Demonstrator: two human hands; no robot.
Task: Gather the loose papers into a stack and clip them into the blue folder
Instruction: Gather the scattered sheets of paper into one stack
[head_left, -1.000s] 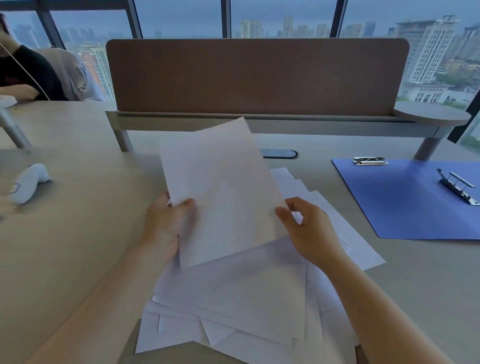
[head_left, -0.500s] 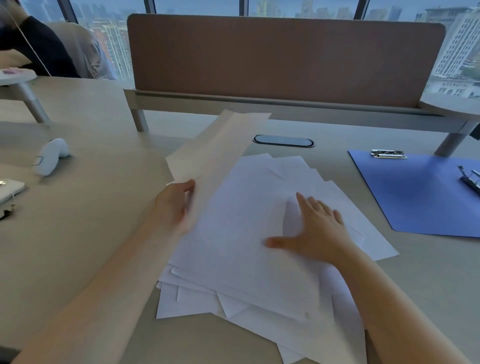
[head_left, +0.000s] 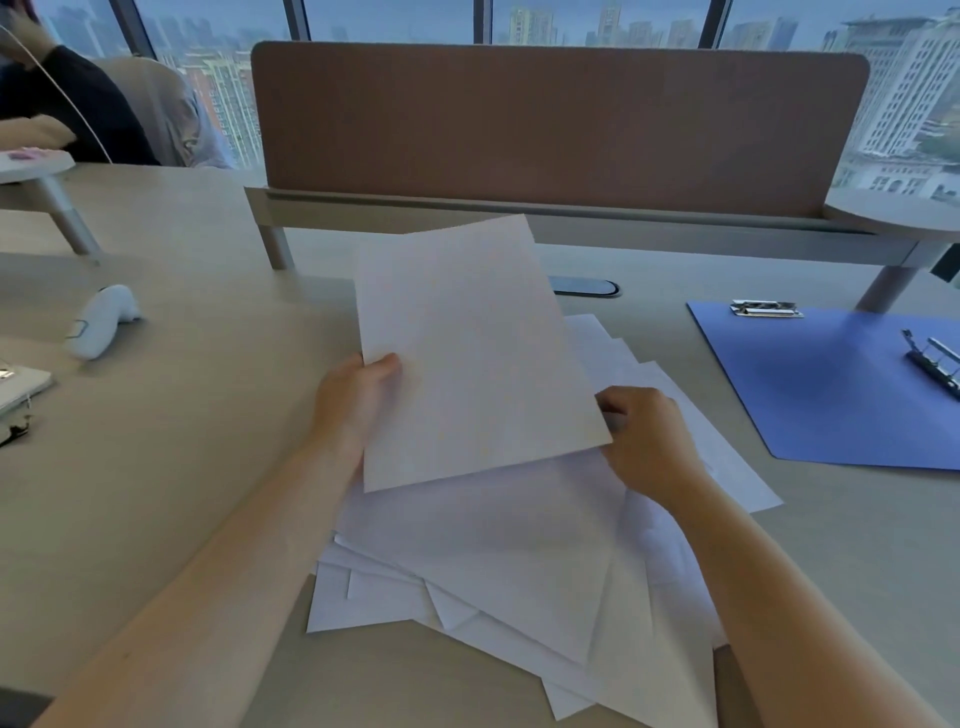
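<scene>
You have a small stack of sheets (head_left: 470, 353) lifted off the desk (head_left: 171, 457) and tilted up toward you, held over the middle of the loose papers (head_left: 483, 551). Your left hand (head_left: 353, 405) grips its left edge, thumb curled onto the front face and the other fingers hidden behind. Your right hand (head_left: 647, 441) pinches the lower right corner, fingers curled in at the sheet's edge; how the fingertips sit on the paper you cannot tell from here.

Under the held sheets the loose papers lie fanned and overlapping on the desk, spreading from about the middle down to the near edge, with corners sticking out at the left and at the right toward the blue folder (head_left: 831, 384). The folder lies open and flat toward the right edge of the desk, just beside the outermost sheet without touching it. A metal clip (head_left: 766, 308) sits at its far edge, and a second clip mechanism (head_left: 932, 361) stands near its right side.

Behind the papers, a dark oval cable port (head_left: 587, 286) is set into the desk, in front of the brown divider panel (head_left: 556, 124). Toward the left edge lies a white handheld device (head_left: 101, 322). At the far left corner another person's dark sleeve (head_left: 78, 109) shows.
</scene>
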